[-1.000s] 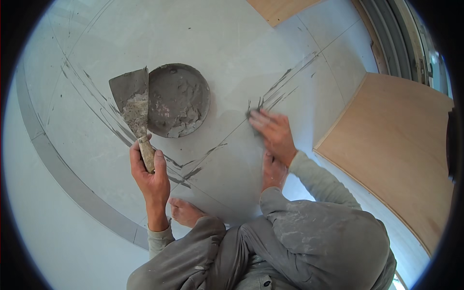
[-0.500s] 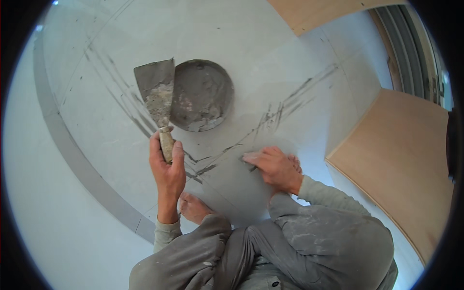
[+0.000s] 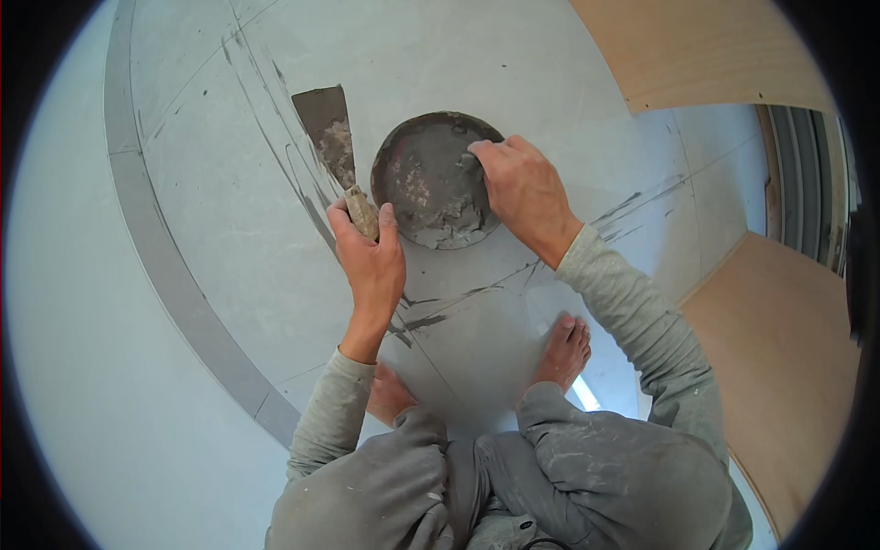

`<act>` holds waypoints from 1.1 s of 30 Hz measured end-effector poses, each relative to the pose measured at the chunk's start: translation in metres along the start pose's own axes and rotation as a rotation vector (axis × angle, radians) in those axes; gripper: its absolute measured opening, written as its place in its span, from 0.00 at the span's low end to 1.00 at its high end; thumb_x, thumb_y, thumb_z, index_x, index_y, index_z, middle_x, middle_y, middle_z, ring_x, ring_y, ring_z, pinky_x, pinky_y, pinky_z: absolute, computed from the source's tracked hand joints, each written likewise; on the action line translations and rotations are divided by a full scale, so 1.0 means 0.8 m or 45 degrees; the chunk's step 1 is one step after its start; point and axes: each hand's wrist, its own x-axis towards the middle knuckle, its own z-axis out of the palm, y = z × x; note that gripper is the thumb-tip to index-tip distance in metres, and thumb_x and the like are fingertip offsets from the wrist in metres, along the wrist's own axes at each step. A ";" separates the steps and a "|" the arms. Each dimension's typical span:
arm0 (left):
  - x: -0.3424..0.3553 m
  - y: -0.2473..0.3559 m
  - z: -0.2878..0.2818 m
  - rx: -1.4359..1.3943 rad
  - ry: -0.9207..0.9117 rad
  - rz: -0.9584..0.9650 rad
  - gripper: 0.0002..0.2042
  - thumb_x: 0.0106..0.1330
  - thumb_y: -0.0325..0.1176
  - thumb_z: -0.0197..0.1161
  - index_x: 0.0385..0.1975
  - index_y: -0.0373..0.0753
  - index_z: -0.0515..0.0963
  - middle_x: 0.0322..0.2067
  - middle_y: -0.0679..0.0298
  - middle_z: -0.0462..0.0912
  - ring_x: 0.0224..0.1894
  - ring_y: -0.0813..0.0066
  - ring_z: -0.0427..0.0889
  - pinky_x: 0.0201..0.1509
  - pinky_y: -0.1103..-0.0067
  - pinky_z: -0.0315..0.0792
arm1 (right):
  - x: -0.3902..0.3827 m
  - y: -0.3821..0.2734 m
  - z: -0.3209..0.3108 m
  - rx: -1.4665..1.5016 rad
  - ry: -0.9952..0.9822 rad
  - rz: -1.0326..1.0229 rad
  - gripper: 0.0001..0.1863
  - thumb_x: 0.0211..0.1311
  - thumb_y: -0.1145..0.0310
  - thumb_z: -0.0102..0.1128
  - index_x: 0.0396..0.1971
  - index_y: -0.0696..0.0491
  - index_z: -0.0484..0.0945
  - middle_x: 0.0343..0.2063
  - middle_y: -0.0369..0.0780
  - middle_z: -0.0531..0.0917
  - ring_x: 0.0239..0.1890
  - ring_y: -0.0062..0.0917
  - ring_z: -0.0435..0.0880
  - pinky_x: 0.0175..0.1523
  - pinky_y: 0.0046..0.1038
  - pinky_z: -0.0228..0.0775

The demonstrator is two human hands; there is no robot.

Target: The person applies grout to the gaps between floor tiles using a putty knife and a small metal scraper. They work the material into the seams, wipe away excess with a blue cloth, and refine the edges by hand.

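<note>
My left hand [image 3: 367,266] grips the worn handle [image 3: 362,211] of a wide scraper, its grey-smeared blade [image 3: 323,124] lying left of a round shallow pan [image 3: 426,183] of grey, lumpy paste. My right hand [image 3: 527,197] reaches over the pan's right side, fingers pinched at the paste on something dark that I cannot make out. Dark smears [image 3: 426,321] streak the pale floor tiles [image 3: 229,211] along and across the joints, below and on either side of the pan.
My bare feet [image 3: 564,353] are below the pan. A plywood board [image 3: 701,50] lies at upper right and another [image 3: 761,367] at lower right, with a grey metal track [image 3: 793,183] between them. A narrow grey tile border [image 3: 183,293] curves along the left.
My right hand has left the smeared floor and moved up into the pan. The view has shifted; the floor, pan and scraper appear further right, with my left hand still on the handle.
</note>
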 end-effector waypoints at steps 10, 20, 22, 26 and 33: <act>-0.005 -0.020 0.004 -0.107 -0.031 -0.126 0.18 0.74 0.33 0.63 0.55 0.31 0.65 0.42 0.61 0.75 0.42 0.76 0.76 0.48 0.78 0.74 | -0.022 -0.020 -0.008 0.934 -0.046 0.561 0.11 0.63 0.77 0.59 0.45 0.62 0.79 0.32 0.42 0.87 0.30 0.27 0.83 0.37 0.29 0.75; -0.020 -0.009 -0.035 -0.090 0.029 -0.202 0.17 0.73 0.32 0.64 0.53 0.31 0.67 0.39 0.65 0.73 0.39 0.79 0.71 0.46 0.80 0.69 | -0.192 0.049 -0.056 1.045 0.220 0.923 0.11 0.65 0.79 0.62 0.47 0.58 0.82 0.42 0.37 0.87 0.44 0.20 0.83 0.48 0.23 0.75; -0.026 -0.001 -0.038 -0.094 0.044 -0.181 0.16 0.73 0.32 0.63 0.53 0.32 0.68 0.38 0.66 0.73 0.38 0.81 0.70 0.45 0.81 0.69 | -0.209 0.046 -0.049 0.436 0.341 0.486 0.18 0.54 0.83 0.63 0.46 0.53 0.84 0.46 0.39 0.88 0.48 0.33 0.86 0.53 0.29 0.75; -0.030 -0.001 -0.033 -0.078 0.048 -0.122 0.15 0.74 0.31 0.62 0.52 0.33 0.67 0.37 0.68 0.72 0.36 0.83 0.69 0.42 0.83 0.68 | -0.236 0.033 -0.010 0.042 0.289 0.149 0.23 0.47 0.85 0.62 0.46 0.53 0.84 0.50 0.40 0.87 0.51 0.35 0.84 0.57 0.35 0.73; -0.037 0.010 -0.037 -0.083 0.076 -0.152 0.15 0.74 0.31 0.62 0.52 0.33 0.67 0.36 0.68 0.72 0.35 0.83 0.69 0.41 0.83 0.68 | -0.240 0.013 -0.019 0.201 0.290 0.387 0.24 0.48 0.84 0.61 0.48 0.52 0.84 0.52 0.39 0.86 0.51 0.34 0.83 0.56 0.35 0.71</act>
